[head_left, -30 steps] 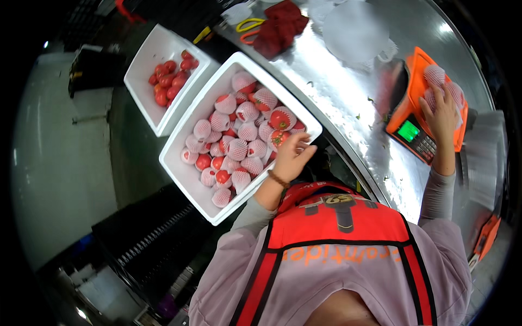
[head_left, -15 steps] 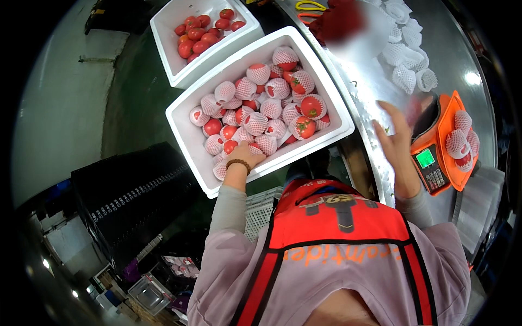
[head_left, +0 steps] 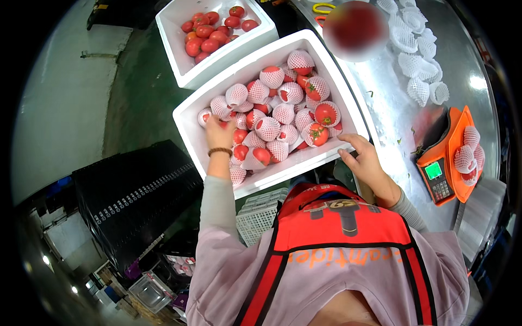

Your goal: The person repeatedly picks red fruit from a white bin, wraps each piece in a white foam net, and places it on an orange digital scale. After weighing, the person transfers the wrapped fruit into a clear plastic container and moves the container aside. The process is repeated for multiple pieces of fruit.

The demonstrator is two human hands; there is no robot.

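A white foam box holds many red tomatoes, most in white foam net sleeves. At its left side my left hand reaches in, fingers bent down around a tomato that is partly hidden under them. Close by lies a sleeved tomato against the box's left wall. My right hand is beside the box's right corner, fingers extended toward the rim, with nothing held. Whether its fingertips touch the rim I cannot tell.
Behind stands a second foam box with bare tomatoes. The metal table at right carries loose foam nets, an orange scale holding several sleeved tomatoes, and a blurred red shape. A grey crate sits below.
My left hand has moved from the box's near side to farther up its left side. My right hand has come left from beside the scale to the box's corner.
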